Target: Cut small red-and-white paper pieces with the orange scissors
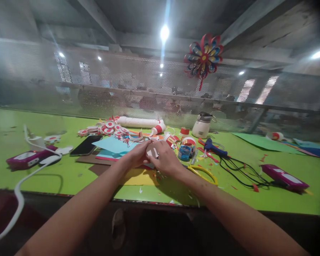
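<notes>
My left hand [138, 153] and my right hand [164, 155] meet at the middle of the table's near side. Between them is a small whitish paper piece [152, 150], with the fingers of both hands curled around it. Its full shape is hidden by the fingers. Beneath and left of the hands lie light blue paper sheets [109, 145] and a yellow sheet [138, 177]. Right of my right hand are a blue jar [184, 153] and yellow-handled scissors [204, 173], partly covered by my forearm.
A blue glue gun [214, 147] trails black cables to a purple power strip [284, 177]. Left are a black phone [85, 145] and another purple power strip [29, 158]. Behind stand a heap of red-and-white paper discs [109, 126], a white roll [140, 122] and a jug [201, 125].
</notes>
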`<state>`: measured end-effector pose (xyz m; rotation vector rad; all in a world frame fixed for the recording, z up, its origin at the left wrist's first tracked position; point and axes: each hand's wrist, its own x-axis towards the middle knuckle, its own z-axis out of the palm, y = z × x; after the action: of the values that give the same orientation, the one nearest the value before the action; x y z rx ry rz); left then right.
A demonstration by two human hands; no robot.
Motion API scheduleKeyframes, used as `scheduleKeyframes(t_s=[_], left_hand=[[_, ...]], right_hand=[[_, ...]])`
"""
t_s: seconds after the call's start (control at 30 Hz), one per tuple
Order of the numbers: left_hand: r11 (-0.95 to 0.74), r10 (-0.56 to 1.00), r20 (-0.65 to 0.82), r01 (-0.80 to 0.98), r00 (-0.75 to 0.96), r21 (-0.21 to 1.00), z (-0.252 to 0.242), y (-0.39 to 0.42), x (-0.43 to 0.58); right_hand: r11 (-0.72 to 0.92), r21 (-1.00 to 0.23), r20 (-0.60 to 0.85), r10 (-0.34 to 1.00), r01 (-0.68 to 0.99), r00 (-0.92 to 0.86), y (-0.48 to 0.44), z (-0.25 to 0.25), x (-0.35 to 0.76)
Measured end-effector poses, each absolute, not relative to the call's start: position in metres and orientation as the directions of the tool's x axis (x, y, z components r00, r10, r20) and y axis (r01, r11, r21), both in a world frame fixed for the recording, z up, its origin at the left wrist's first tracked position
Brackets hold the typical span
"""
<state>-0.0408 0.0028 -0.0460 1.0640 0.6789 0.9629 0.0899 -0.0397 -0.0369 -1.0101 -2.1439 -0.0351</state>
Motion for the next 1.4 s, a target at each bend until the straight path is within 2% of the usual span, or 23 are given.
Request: scheduleKeyframes(t_s=[0.1,0.27,0.43,0.6,0.9,1.03,1.23,1.4], left_hand=[[0.185,0.876,0.000,-0.337,0.483,0.923,-0.041,0.000,-0.040],[0.176,0.776,0.177,-0.478,0.606,0.861,-0.030,-0.009,-0.038],[0.074,0.794,0.283,-0.548,0.538,0.834,-0.026,-0.016,-0.038],[0.019,0.826,0.295,-0.547,0.480,0.837,-0.025,-0.013,-0.041],[0.031,0.841,0.237,-0.481,0.486,0.876,-0.030,-0.004,-0.049],[0.051,0.851,0.226,-0.504,0.473,0.862,-0.028,-0.002,-0.053],[0.107,0.883,0.209,-0.615,0.419,0.781,-0.028,-0.002,-0.055],[0.132,0.874,0.189,-0.593,0.448,0.794,-0.028,-0.004,-0.058]], right_hand=[[0.684,-0.307,0.655,0.656,0.662,-0.375,-0.037,-0.037,0.093],[0.625,-0.399,0.715,0.670,0.671,-0.199,-0.029,-0.028,0.100],[0.557,-0.500,0.727,0.686,0.663,-0.028,-0.024,-0.022,0.100],[0.583,-0.501,0.737,0.675,0.640,-0.039,-0.025,-0.028,0.096],[0.584,-0.416,0.671,0.715,0.698,-0.198,-0.041,-0.026,0.119],[0.520,-0.288,0.554,0.775,0.804,-0.302,-0.065,-0.026,0.172],[0.494,-0.081,0.192,0.860,0.866,-0.473,-0.096,-0.029,0.231],[0.433,-0.030,0.053,0.901,0.901,-0.431,-0.089,-0.029,0.227]])
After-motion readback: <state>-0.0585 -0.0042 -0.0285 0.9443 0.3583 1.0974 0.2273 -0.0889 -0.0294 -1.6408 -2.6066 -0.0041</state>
